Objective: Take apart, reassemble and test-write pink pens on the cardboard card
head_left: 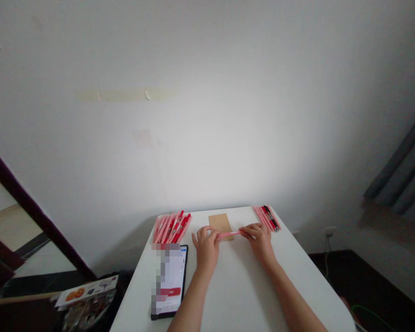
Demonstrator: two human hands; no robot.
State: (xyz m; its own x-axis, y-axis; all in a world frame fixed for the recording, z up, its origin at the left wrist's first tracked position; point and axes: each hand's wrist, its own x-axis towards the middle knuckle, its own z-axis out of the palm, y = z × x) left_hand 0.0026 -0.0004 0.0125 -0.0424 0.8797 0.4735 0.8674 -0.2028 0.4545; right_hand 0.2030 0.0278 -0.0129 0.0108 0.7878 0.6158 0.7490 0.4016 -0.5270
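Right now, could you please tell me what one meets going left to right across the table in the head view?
Fanned pile of pink and red pens → left hand → slim pink pen held by both → right hand.

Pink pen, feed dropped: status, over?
Left hand, right hand pinch pink pen by its ends. Brown card just behind. Left pen pile, right pen pile at far corners.

a plain white wall (207,115) fills the view, a strip of old tape (124,95) at eleven o'clock. grey curtain (400,175) at three o'clock, dark floor (366,286) at four, white table (242,295) at six, dim light.
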